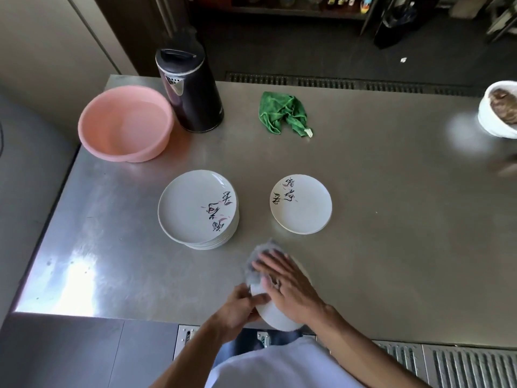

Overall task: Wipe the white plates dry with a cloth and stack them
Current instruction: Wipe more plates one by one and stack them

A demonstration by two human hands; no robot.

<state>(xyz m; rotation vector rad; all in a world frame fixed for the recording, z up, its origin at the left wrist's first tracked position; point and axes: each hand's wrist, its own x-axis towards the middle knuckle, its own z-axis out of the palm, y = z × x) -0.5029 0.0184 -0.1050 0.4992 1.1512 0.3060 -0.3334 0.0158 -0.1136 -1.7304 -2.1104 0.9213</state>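
Observation:
A white plate [275, 315] is held over the table's near edge. My left hand [240, 309] grips its left rim. My right hand [288, 287] lies flat with straight fingers on a grey cloth [256, 264], pressing it onto the plate's face. A tall stack of white plates [193, 211] with black brush writing stands at centre left. To its right lies a low pile of white plates [303, 208] with similar writing.
On the steel table [391, 219] a pink basin [126, 123] and a black kettle [190, 91] stand at the back left. A crumpled green cloth [284, 112] lies behind the plates. A white bowl [498, 110] with brown contents sits at the far right edge.

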